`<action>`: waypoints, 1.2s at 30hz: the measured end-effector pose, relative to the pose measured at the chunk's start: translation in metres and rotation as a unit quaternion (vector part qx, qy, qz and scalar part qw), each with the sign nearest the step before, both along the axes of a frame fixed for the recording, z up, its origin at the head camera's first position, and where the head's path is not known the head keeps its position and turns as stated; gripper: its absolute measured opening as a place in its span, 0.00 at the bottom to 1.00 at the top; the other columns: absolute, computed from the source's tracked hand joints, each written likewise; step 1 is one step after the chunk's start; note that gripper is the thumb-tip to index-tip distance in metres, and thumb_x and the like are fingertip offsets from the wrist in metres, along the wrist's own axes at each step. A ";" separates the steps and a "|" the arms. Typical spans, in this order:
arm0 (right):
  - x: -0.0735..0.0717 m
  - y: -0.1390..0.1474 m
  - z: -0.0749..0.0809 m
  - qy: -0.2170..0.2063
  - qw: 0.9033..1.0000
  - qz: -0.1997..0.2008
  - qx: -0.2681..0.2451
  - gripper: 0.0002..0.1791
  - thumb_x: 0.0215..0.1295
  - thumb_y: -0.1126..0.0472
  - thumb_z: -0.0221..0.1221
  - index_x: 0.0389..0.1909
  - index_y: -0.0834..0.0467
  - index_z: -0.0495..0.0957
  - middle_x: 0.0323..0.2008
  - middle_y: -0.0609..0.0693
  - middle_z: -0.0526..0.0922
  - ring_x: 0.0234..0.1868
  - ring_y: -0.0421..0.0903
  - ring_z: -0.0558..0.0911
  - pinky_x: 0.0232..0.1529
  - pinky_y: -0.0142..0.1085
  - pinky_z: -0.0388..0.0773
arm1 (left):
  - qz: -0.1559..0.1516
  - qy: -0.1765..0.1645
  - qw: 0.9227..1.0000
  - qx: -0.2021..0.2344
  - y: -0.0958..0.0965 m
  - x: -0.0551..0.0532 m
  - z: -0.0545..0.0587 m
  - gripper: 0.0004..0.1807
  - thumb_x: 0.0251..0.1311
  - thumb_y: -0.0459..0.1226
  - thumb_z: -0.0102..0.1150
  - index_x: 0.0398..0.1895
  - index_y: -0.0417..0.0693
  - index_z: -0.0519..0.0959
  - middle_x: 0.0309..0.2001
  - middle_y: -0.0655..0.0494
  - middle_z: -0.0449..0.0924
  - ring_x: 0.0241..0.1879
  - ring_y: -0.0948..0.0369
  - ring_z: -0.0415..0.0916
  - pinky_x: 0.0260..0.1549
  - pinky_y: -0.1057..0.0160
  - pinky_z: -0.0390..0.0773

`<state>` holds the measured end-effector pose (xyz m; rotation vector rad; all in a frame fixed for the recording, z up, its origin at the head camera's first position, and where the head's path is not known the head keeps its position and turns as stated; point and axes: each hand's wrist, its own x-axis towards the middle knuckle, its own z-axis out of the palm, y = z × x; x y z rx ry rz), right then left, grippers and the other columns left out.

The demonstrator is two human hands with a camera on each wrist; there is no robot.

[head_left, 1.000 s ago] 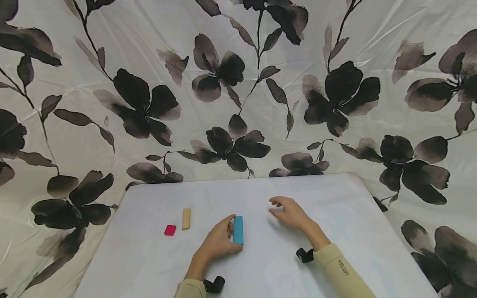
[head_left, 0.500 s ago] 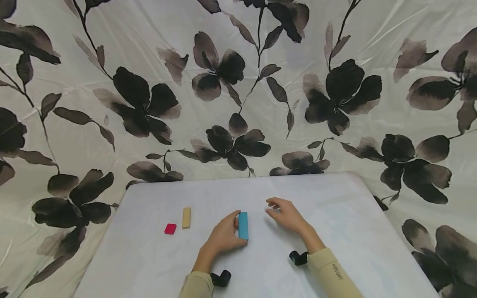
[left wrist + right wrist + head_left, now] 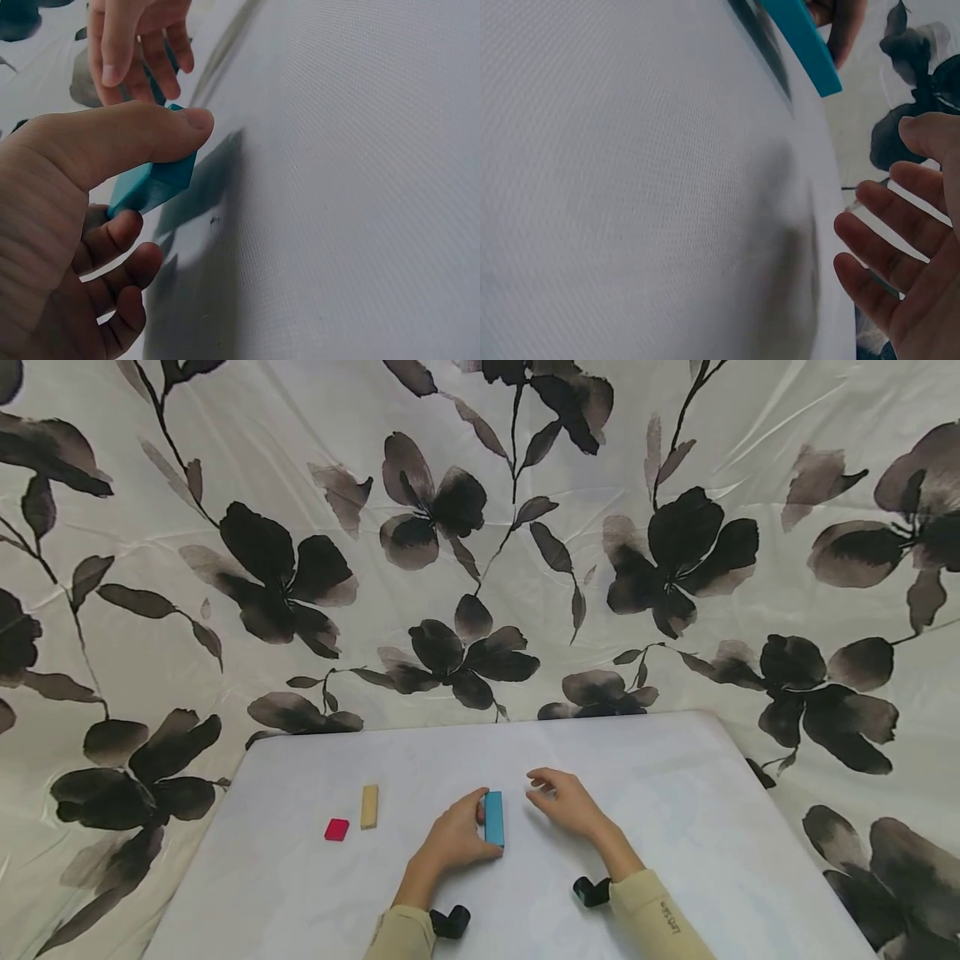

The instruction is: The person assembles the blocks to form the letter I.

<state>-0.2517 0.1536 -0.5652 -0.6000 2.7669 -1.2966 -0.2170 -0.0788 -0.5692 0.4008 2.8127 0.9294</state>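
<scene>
A blue rectangular block stands out near the middle of the head view, pinched lengthwise between the thumb and a finger of my left hand. In the left wrist view the thumb presses one end of the block, and a shadow falls on the tabletop beside it. My right hand hovers just to the right of the block with relaxed fingers and nothing in its grasp. The right wrist view shows its fingers spread apart, with the block's far end above them.
Left of my hands, a red block and a pale wooden block lie on the white table. Behind the table hangs a cloth with dark flowers. Black wrist cameras sit at both cuffs.
My left hand has carried the blue block a little to the right. The right hand has shifted slightly left, narrowing the gap to the block. The red and wooden blocks stay put.
</scene>
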 end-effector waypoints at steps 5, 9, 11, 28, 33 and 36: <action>0.000 -0.005 -0.002 -0.001 1.000 0.006 -0.002 0.21 0.68 0.56 0.60 0.58 0.61 0.76 0.50 0.52 0.81 0.49 0.47 0.79 0.50 0.45 0.75 | -0.004 0.003 1.000 -0.004 0.001 -0.002 0.000 0.56 0.35 0.51 0.80 0.69 0.41 0.64 0.33 0.62 0.70 0.34 0.62 0.68 0.35 0.59 0.71; -0.002 -0.009 -0.001 0.006 1.000 0.012 -0.006 0.21 0.68 0.56 0.60 0.58 0.62 0.76 0.49 0.52 0.82 0.48 0.47 0.80 0.50 0.45 0.75 | -0.006 0.010 1.000 -0.006 0.001 -0.006 0.001 0.56 0.34 0.51 0.80 0.69 0.41 0.64 0.33 0.62 0.69 0.34 0.62 0.68 0.36 0.58 0.72; -0.003 -0.010 -0.001 0.007 1.000 0.013 -0.006 0.21 0.68 0.56 0.60 0.58 0.62 0.76 0.49 0.52 0.82 0.48 0.47 0.80 0.50 0.45 0.75 | -0.007 0.013 1.000 -0.004 0.001 -0.008 0.002 0.55 0.34 0.51 0.80 0.69 0.41 0.65 0.33 0.62 0.69 0.34 0.62 0.68 0.36 0.58 0.72; -0.003 -0.009 -0.007 0.006 1.000 0.016 0.005 0.18 0.69 0.56 0.59 0.56 0.60 0.77 0.47 0.50 0.82 0.45 0.44 0.81 0.47 0.44 0.76 | -0.018 -0.008 1.000 -0.006 0.004 -0.012 -0.003 0.56 0.34 0.53 0.80 0.69 0.42 0.65 0.32 0.62 0.69 0.33 0.63 0.68 0.35 0.60 0.70; -0.003 -0.008 -0.007 0.001 1.000 0.016 0.001 0.18 0.69 0.57 0.59 0.55 0.61 0.77 0.46 0.50 0.83 0.45 0.45 0.81 0.47 0.45 0.76 | -0.015 -0.001 1.000 -0.010 0.005 -0.013 -0.010 0.57 0.33 0.56 0.79 0.68 0.43 0.66 0.30 0.63 0.69 0.30 0.63 0.68 0.30 0.61 0.68; -0.004 -0.007 -0.007 -0.004 1.000 0.011 0.009 0.18 0.69 0.56 0.59 0.56 0.59 0.78 0.45 0.47 0.82 0.44 0.43 0.80 0.46 0.43 0.76 | -0.011 0.006 1.000 -0.011 0.007 -0.014 -0.013 0.57 0.32 0.58 0.79 0.68 0.45 0.66 0.29 0.63 0.69 0.29 0.64 0.67 0.28 0.62 0.67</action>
